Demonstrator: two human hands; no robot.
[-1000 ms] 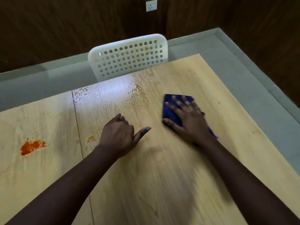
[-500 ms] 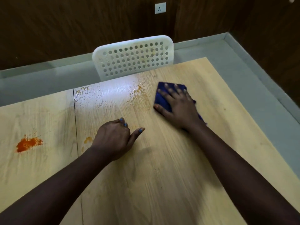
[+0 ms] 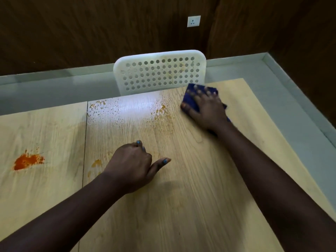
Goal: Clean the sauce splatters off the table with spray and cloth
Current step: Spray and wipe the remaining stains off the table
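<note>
The right hand [image 3: 205,108] lies flat with its fingers spread, pressing down on the blue cloth [image 3: 192,96] at the far edge of the bench [image 3: 181,206], the arm stretched well forward. Cloth shows beyond the fingertips and at the thumb side, with a dark corner trailing beside the wrist (the hand is slightly blurred). The left hand [image 3: 133,165] rests on the bench nearer the body, fingers curled under into a loose fist holding nothing, thumb pointing out to the right along the wood.

Just left of the right hand's thumb lies a thin orange sauce smear [image 3: 162,115], and further left a wet patch of spray droplets [image 3: 109,110] glints along the far edge. Beside the left wrist, on its left, sits a small orange spot [image 3: 96,163]; well out to the left of that hand is a thick red-orange splatter [image 3: 27,160]. Just beyond the right hand's fingertips stands a white perforated chair back [image 3: 160,73].

Compared with a second ago, the right hand and cloth have slid away from the body, from mid-bench to the far edge. The left hand keeps the same curled pose and place.
</note>
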